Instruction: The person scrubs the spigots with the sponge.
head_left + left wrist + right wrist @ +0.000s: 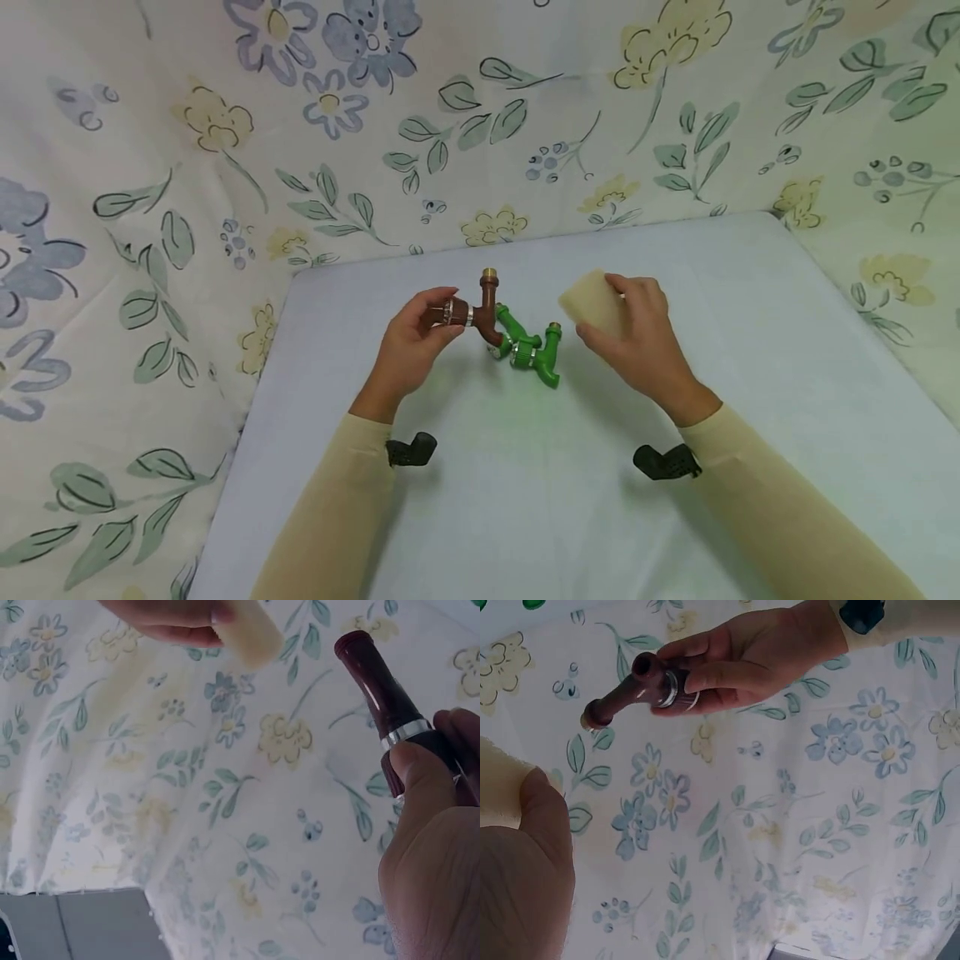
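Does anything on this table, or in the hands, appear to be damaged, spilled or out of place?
Nothing stands out. The left hand holds a brown tap, the right hand a pale sponge, and two green taps lie close together on the white tabletop. I see no spill or breakage.

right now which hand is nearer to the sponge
Right. The right hand grips the sponge between thumb and fingers; the left hand is apart from it, off to its left, holding the brown tap.
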The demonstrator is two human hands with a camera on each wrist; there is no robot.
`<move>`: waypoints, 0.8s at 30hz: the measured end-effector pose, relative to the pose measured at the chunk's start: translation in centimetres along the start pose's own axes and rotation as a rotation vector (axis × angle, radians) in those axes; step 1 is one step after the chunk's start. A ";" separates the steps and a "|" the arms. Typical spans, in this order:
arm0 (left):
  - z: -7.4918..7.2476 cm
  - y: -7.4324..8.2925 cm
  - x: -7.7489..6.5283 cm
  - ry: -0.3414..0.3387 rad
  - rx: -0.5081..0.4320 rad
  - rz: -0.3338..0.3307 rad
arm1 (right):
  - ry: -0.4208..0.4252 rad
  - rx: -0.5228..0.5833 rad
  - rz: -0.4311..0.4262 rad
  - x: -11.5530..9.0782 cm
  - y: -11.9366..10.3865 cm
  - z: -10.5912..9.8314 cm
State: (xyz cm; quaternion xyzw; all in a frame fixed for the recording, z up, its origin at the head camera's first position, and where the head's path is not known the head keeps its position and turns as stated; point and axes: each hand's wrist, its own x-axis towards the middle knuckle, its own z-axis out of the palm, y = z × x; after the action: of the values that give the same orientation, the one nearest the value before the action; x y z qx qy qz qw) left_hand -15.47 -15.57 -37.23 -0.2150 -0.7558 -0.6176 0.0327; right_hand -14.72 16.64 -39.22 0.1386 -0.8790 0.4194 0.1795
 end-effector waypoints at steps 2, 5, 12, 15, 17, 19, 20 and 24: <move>0.3 0.2 0.0 0.000 0.010 -0.012 | -0.007 0.020 -0.027 -0.2 -0.3 0.2; 0.9 0.2 0.0 -0.007 0.010 -0.030 | -0.025 0.047 -0.066 -0.4 -0.8 0.7; 2.5 0.6 0.2 -0.055 -0.007 0.023 | -0.111 0.097 -0.185 -0.8 -2.7 2.1; 3.0 0.9 0.4 -0.084 -0.039 0.049 | -0.156 0.109 -0.214 -1.1 -3.2 2.7; 3.2 1.2 0.4 -0.104 -0.053 0.063 | -0.179 0.104 -0.233 -1.3 -3.4 3.0; 3.4 1.3 0.4 -0.119 -0.050 0.073 | -0.193 0.098 -0.248 -1.4 -3.5 3.3; 3.4 1.4 0.4 -0.123 -0.047 0.076 | -0.197 0.097 -0.254 -1.5 -3.5 3.5; 3.6 1.3 0.1 -0.122 -0.029 0.082 | -0.204 0.090 -0.267 -1.7 -3.3 3.7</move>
State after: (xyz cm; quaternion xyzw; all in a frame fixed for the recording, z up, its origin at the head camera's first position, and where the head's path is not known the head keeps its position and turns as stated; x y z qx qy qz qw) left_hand -14.35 -11.96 -36.85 -0.2833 -0.7380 -0.6124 0.0089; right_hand -12.65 11.85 -39.85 0.3037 -0.8469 0.4143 0.1374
